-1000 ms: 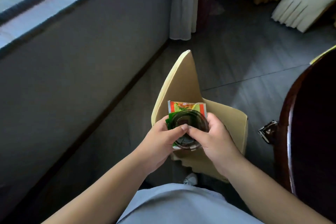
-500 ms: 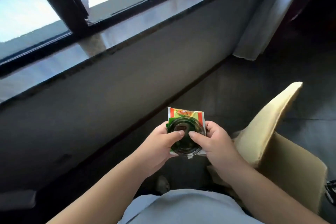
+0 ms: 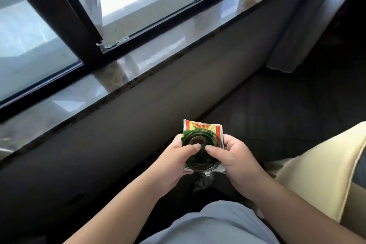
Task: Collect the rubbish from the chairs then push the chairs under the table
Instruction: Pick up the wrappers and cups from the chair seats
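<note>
In front of my waist I hold a small stack of rubbish: a clear round plastic lid (image 3: pixel 201 152) lying on a green, orange and white snack wrapper (image 3: pixel 206 127). My left hand (image 3: pixel 174 162) grips the stack's left side with its thumb on the lid. My right hand (image 3: pixel 235 161) grips the right side, thumb also on the lid. A chair with a cream fabric cover (image 3: pixel 324 174) stands at the lower right, its back cut off by the frame edge.
A dark-framed window (image 3: pixel 83 31) and a polished stone sill (image 3: pixel 122 69) run across the upper half, above a grey wall. A pale curtain (image 3: pixel 303 31) hangs at the upper right. Dark tiled floor (image 3: pixel 281 105) lies between wall and chair.
My view has swung left and up toward the window, so the chair has slid to the lower right. Both hands keep the same hold on the lid and wrapper.
</note>
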